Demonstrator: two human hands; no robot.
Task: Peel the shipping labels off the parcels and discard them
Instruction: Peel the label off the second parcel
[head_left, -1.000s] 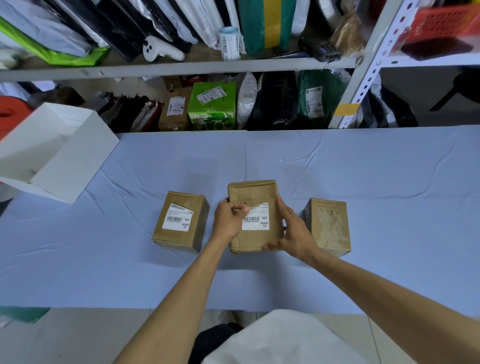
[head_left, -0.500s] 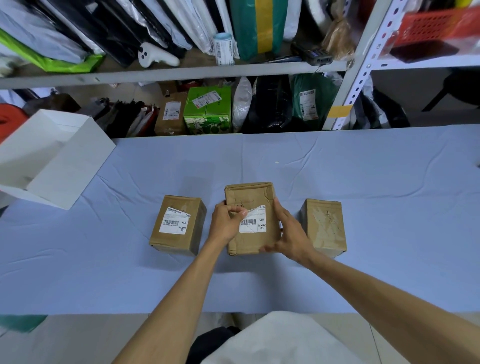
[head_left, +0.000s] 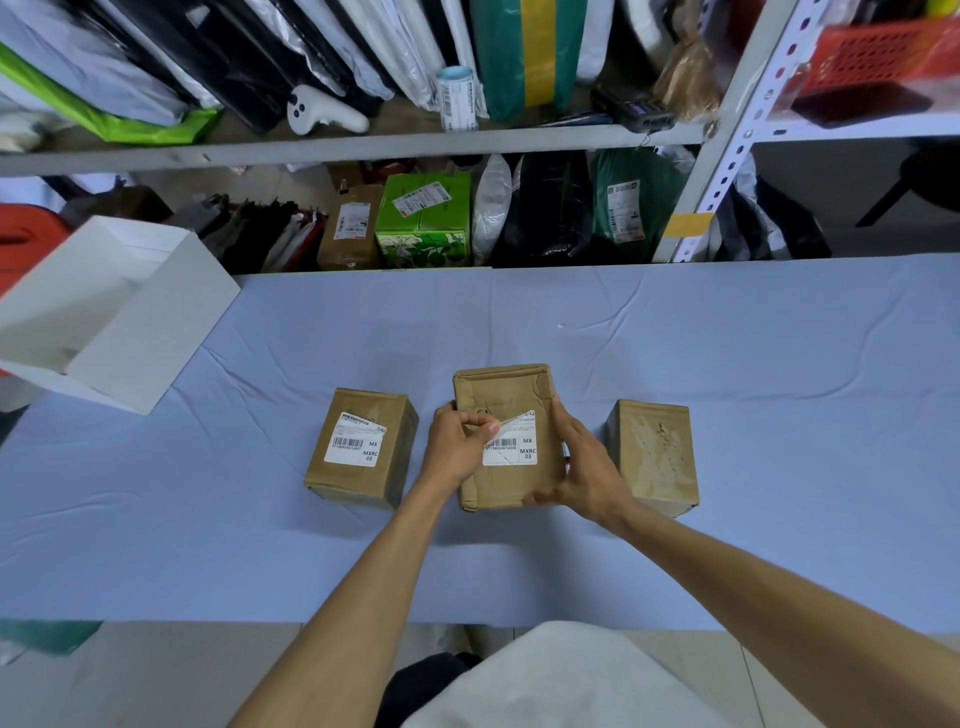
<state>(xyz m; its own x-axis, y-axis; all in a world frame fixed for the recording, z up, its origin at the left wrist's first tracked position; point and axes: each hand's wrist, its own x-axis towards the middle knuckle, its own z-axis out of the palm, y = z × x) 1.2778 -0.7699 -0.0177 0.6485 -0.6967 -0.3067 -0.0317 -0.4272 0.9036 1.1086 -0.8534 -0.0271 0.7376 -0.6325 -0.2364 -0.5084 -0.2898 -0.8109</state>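
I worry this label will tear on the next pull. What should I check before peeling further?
1. Left hand pinches the lifted corner of the label: ok.
2. Right hand grips the middle parcel: ok.
3. Label free of tears: cannot tell; a faint line crosses it.
4. White box open, on the table's left: ok.
5. Left parcel stripped: not ok; its sticker lies flat.

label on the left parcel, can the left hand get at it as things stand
Probably yes: the left parcel's label faces up, uncovered, beside the left hand, though its fingers pinch the middle parcel's label.
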